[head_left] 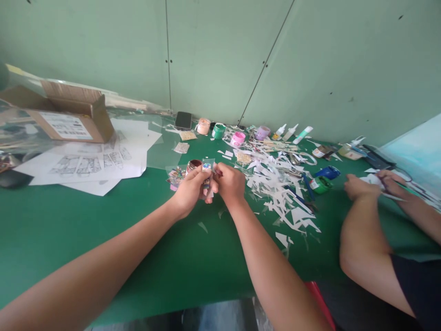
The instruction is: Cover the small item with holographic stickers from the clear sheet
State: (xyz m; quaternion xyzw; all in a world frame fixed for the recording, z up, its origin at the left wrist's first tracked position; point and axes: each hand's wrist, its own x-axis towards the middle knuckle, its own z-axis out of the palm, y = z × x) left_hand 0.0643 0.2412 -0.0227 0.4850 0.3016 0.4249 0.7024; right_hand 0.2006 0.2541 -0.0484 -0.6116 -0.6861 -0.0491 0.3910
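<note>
My left hand (191,192) grips a small clear plastic bag (206,166) with colourful bits in it, thumb on the front face. Close beside it, my right hand (231,183) is closed in a pinch at the bag's right edge; its fingertips are partly hidden. Behind my left hand stands an open jar of dark red paint (194,164), partly covered by the hand. Another clear packet of colourful pieces (176,175) lies on the green table (155,257) just left of that jar.
White paper scraps (275,184) spread to the right, with pliers (303,200) among them. Paint jars (237,139) and glue bottles (279,132) line the back. A cardboard box (69,115) and printed sheets (89,161) lie left. Another person's hands (361,186) work at right.
</note>
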